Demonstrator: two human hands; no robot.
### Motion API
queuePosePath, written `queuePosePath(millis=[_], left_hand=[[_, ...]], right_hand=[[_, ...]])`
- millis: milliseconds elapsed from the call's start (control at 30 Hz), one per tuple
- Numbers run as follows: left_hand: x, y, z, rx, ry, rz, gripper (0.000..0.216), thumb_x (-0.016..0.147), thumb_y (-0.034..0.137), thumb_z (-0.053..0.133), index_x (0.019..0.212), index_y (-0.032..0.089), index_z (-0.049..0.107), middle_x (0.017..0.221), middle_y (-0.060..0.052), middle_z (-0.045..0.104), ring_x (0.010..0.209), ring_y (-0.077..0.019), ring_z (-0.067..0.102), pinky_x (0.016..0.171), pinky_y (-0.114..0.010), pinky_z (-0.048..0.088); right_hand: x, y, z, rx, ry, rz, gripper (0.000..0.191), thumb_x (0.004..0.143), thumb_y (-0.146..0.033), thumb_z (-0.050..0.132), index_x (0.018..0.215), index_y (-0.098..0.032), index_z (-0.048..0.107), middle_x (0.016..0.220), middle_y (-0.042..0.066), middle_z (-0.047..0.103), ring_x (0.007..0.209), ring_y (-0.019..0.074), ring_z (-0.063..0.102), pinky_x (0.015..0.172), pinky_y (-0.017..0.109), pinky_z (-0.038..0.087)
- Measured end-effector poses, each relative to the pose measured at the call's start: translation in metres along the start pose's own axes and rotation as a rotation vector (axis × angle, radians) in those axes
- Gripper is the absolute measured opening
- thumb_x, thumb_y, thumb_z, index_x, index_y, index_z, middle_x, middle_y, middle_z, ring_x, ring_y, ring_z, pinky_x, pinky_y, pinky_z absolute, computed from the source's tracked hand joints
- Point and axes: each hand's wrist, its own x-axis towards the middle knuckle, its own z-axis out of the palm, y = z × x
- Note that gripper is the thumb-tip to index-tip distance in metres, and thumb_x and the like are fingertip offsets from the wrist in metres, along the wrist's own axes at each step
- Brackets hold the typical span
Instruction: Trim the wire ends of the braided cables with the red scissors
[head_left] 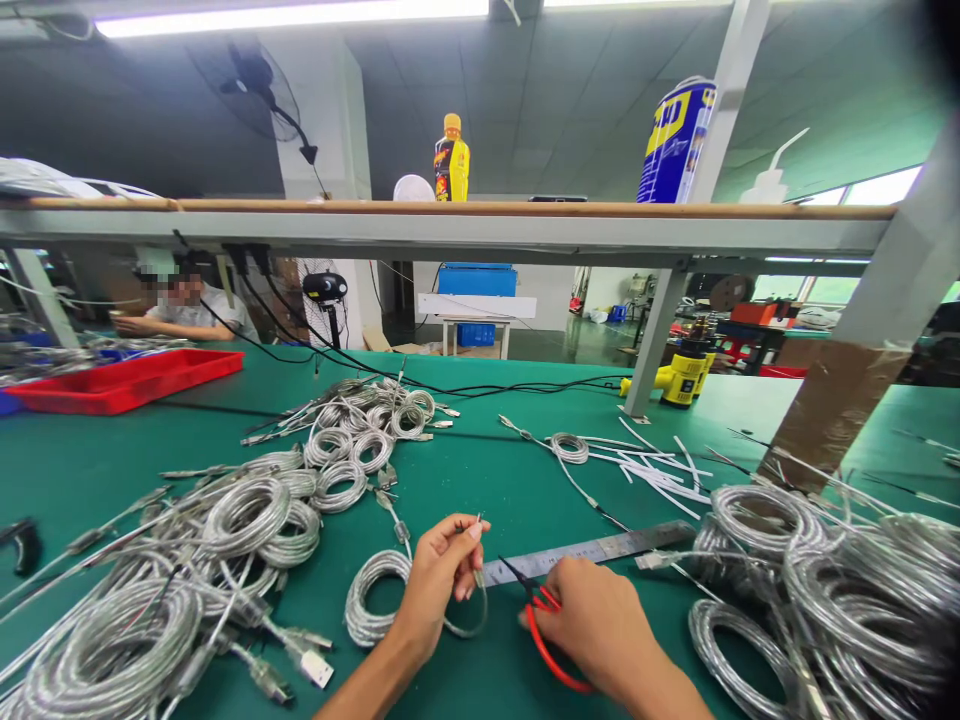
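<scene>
My left hand (442, 575) pinches the end of a clear-jacketed silver USB cable (361, 610) between thumb and fingers. The cable's coil lies on the green table beside that wrist, and a short loop hangs below the fingers. In my right hand (596, 615) is a pair of scissors (541, 650) with red handles and dark blades. Their tips point left, toward the pinched cable end, with a gap between. A steel ruler (600, 550) lies flat behind both hands, partly hidden by them.
Piles of coiled cables (251, 520) fill the left, and more coils (847, 570) crowd the right. White tube pieces (652, 465) lie behind the ruler. A red tray (135, 380) sits at the far left. A shelf (480, 228) spans overhead. Another person (202, 305) sits beyond the table.
</scene>
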Motion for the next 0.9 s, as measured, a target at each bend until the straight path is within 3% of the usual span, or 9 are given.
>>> queuePosePath(millis=[67, 133, 200, 267, 367, 433, 533, 700, 900], left_hand=[[0.000, 0.000, 0.000, -0.001, -0.003, -0.012, 0.022, 0.071, 0.033, 0.053, 0.076, 0.011, 0.056, 0.051, 0.004, 0.050, 0.029, 0.0003, 0.030, 0.034, -0.015, 0.023], [-0.001, 0.000, 0.000, 0.007, -0.006, -0.032, 0.023, 0.071, 0.032, 0.054, 0.076, 0.010, 0.058, 0.054, 0.002, 0.053, 0.031, -0.0005, 0.035, 0.036, -0.015, 0.025], [-0.002, 0.000, 0.001, 0.019, -0.013, -0.056, 0.024, 0.069, 0.032, 0.055, 0.076, 0.010, 0.059, 0.056, 0.000, 0.055, 0.033, -0.0014, 0.038, 0.037, -0.016, 0.027], [-0.003, 0.000, 0.002, 0.031, -0.026, -0.068, 0.024, 0.068, 0.033, 0.057, 0.075, 0.009, 0.060, 0.057, -0.001, 0.057, 0.034, -0.0022, 0.040, 0.039, -0.016, 0.028], [-0.005, -0.001, 0.002, 0.038, -0.070, -0.070, 0.024, 0.068, 0.033, 0.057, 0.074, 0.010, 0.061, 0.059, -0.001, 0.058, 0.035, -0.0029, 0.041, 0.040, -0.017, 0.029], [-0.005, -0.002, 0.002, 0.040, -0.109, -0.072, 0.023, 0.069, 0.032, 0.057, 0.073, 0.010, 0.062, 0.058, -0.001, 0.058, 0.036, -0.0034, 0.043, 0.041, -0.016, 0.029], [-0.006, -0.002, 0.002, 0.042, -0.137, -0.077, 0.023, 0.067, 0.032, 0.059, 0.070, 0.009, 0.062, 0.057, -0.002, 0.059, 0.037, -0.0038, 0.044, 0.041, -0.016, 0.029], [-0.006, -0.005, 0.002, 0.023, -0.134, -0.129, 0.027, 0.062, 0.035, 0.062, 0.071, 0.010, 0.062, 0.061, -0.003, 0.060, 0.041, -0.0057, 0.048, 0.044, -0.017, 0.034], [-0.006, -0.010, 0.004, 0.059, -0.073, -0.217, 0.035, 0.052, 0.043, 0.066, 0.061, 0.011, 0.056, 0.043, 0.001, 0.053, 0.037, -0.0100, 0.051, 0.040, -0.018, 0.035]], right_hand=[[-0.003, 0.003, -0.008, -0.091, -0.023, -0.015, 0.009, 0.045, -0.015, 0.063, 0.046, -0.018, 0.055, 0.050, 0.008, 0.059, 0.051, 0.0263, 0.058, 0.045, 0.028, 0.031], [-0.004, 0.005, -0.014, -0.132, -0.027, -0.028, 0.015, 0.039, -0.008, 0.063, 0.047, -0.018, 0.056, 0.049, 0.008, 0.059, 0.052, 0.0280, 0.058, 0.049, 0.031, 0.034], [-0.003, 0.005, -0.018, -0.100, 0.007, -0.022, 0.011, 0.044, -0.009, 0.062, 0.048, -0.018, 0.058, 0.050, 0.008, 0.060, 0.053, 0.0269, 0.058, 0.051, 0.031, 0.035], [0.001, 0.003, -0.020, 0.051, 0.045, -0.023, 0.008, 0.058, -0.017, 0.056, 0.052, -0.019, 0.061, 0.053, 0.007, 0.061, 0.053, 0.0228, 0.058, 0.049, 0.029, 0.034], [0.010, -0.005, -0.019, 0.469, 0.031, -0.124, 0.026, 0.075, -0.029, 0.042, 0.063, -0.022, 0.064, 0.061, 0.003, 0.064, 0.057, 0.0175, 0.057, 0.049, 0.025, 0.035], [0.016, -0.010, -0.016, 0.711, 0.025, -0.191, 0.026, 0.076, -0.031, 0.042, 0.069, -0.021, 0.065, 0.067, 0.002, 0.065, 0.062, 0.0159, 0.057, 0.054, 0.023, 0.038], [0.022, -0.015, -0.009, 0.869, 0.035, -0.219, 0.021, 0.074, -0.027, 0.045, 0.068, -0.017, 0.063, 0.064, 0.002, 0.063, 0.062, 0.0149, 0.057, 0.057, 0.021, 0.040], [0.021, -0.015, 0.007, 0.817, 0.259, -0.262, 0.020, 0.077, -0.025, 0.042, 0.071, -0.017, 0.059, 0.071, 0.004, 0.060, 0.063, 0.0137, 0.055, 0.059, 0.023, 0.040], [0.013, -0.009, 0.031, 0.486, 0.582, -0.506, 0.013, 0.075, -0.022, 0.047, 0.076, -0.018, 0.060, 0.073, 0.005, 0.061, 0.069, 0.0169, 0.054, 0.065, 0.028, 0.039]])
